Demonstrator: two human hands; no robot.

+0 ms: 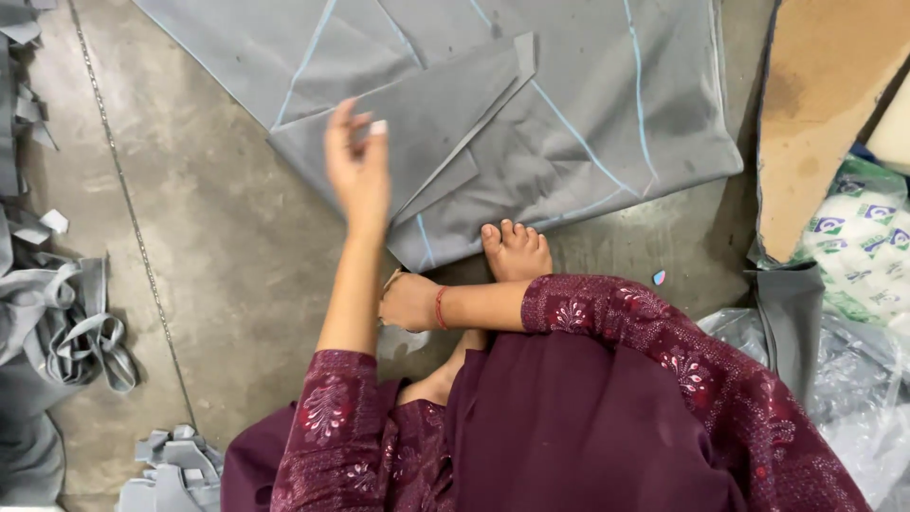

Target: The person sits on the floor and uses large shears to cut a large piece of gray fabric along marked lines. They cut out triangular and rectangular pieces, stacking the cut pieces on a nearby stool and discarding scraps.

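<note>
So, sitting cross-legged on the concrete floor (237,284) here, which is why everything is spread around me at arm's reach instead of up on anything. Far left there's a heap of grey fabric scraps (57,313), strips and offcuts, pushed out of the way so they don't mix with the good pieces, and a smaller pile of trimmings (171,469) sits just by my left knee.

My left hand (358,161) is raised over the near corner of the grey fabric (569,85), fingers loosely spread and a bit blurred, with nothing in it as far as I can see. It hovers right above the stack of cut panels (427,133) that lies on top of the big sheet. The sheet has light blue chalk lines (637,95) marked across it, and it's laid flat on the floor so those lines stay straight.

My right hand (409,301) rests low near my ankle, curled; something small may be in it, but I can't tell. My bare foot (517,248) sits on the fabric's edge, pinning it.

Over on the right, a brown cardboard sheet (825,114), a printed sack (858,237) and clear plastic wrapping (853,398) are stacked off to the side.
</note>
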